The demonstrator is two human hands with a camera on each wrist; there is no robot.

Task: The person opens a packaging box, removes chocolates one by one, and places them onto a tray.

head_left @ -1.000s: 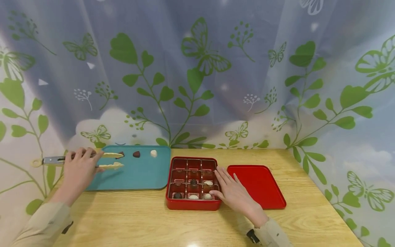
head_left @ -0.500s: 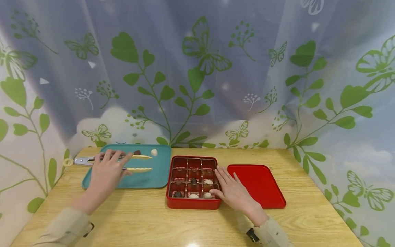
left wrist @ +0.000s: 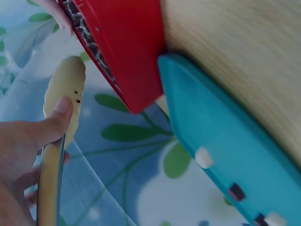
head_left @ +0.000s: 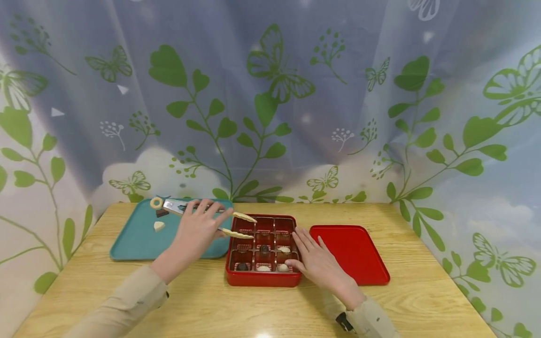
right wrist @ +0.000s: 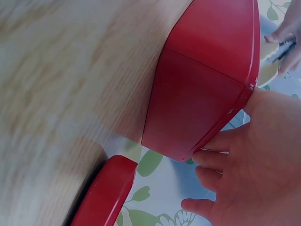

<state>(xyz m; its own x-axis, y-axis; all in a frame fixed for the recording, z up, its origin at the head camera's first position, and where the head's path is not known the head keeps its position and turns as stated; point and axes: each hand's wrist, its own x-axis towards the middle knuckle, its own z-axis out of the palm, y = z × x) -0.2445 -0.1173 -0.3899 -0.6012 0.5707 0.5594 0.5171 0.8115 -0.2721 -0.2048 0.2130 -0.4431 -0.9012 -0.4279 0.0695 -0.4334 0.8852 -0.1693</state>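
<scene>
My left hand (head_left: 195, 232) grips a pair of tongs (head_left: 172, 205) with cream tips and a ring at the tail end. The tips stand apart over the left part of the red box (head_left: 264, 280), and I see nothing between them. In the left wrist view the thumb lies along one tong arm (left wrist: 70, 84). Inside the box, a clear divider forms small compartments; several chocolates sit in it, among them a dark chocolate (head_left: 264, 249) and a white chocolate (head_left: 284, 249). My right hand (head_left: 319, 263) touches the box's right side, its fingers straight.
A teal tray (head_left: 135, 241) stands left of the box, with a dark chocolate (head_left: 162, 212) and a white chocolate (head_left: 158, 226); others there are hidden by my left hand. The red lid (head_left: 352, 253) lies to the right. A patterned curtain (head_left: 296, 141) hangs behind the table.
My left hand has carried the tongs rightward from over the tray to over the box, uncovering chocolates at the tray's left. The right hand stays against the box.
</scene>
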